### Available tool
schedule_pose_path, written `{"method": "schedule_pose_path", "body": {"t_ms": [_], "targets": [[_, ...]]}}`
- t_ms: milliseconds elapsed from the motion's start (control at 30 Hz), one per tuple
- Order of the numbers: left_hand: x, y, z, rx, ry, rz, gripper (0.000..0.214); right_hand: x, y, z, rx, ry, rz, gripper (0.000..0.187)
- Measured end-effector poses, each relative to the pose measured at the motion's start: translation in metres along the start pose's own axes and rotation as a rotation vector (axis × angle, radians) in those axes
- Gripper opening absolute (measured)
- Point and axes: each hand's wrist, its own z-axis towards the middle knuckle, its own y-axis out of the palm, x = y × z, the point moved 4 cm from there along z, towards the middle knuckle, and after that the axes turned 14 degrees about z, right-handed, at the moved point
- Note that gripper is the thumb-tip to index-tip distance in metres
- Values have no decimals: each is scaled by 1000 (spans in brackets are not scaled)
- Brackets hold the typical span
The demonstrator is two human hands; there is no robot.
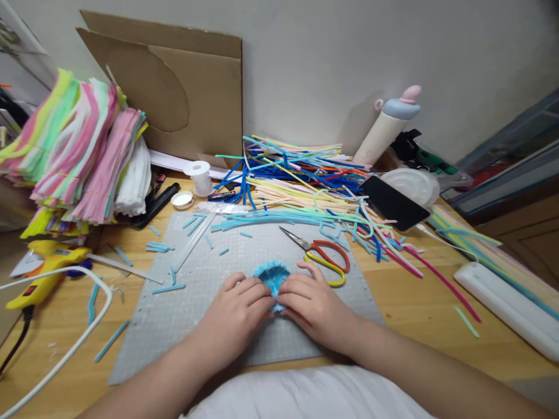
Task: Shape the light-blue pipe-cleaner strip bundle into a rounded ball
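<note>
A small fan-shaped piece of light blue pipe cleaner (pixel 271 273) lies on the grey cutting mat (pixel 244 256). My left hand (pixel 233 311) and my right hand (pixel 312 302) meet at its lower end, fingers curled and pinching it from either side. The lower part of the blue piece is hidden under my fingers. Red-and-yellow-handled scissors (pixel 323 256) lie on the mat just beyond my right hand. Short blue pipe cleaner offcuts (pixel 168 288) are scattered over the mat's left half.
A heap of coloured pipe cleaners (pixel 301 186) fills the back. A phone (pixel 393 203), a bottle (pixel 386 129), a thread spool (pixel 201 176), cardboard (pixel 174 87), stacked pastel pipe cleaners (pixel 78 145), a yellow glue gun (pixel 48 273) and a white bar (pixel 506 305) surround the mat.
</note>
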Motion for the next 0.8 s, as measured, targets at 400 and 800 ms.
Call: {"method": "schedule_pose_path", "body": {"t_ms": [400,800], "targets": [[1,4,3,33,-5,-17,17,6,2,1,52,14,67,12],[-2,3,7,5,-38,-58,19,8,4,4,-11,77,81,10]]}}
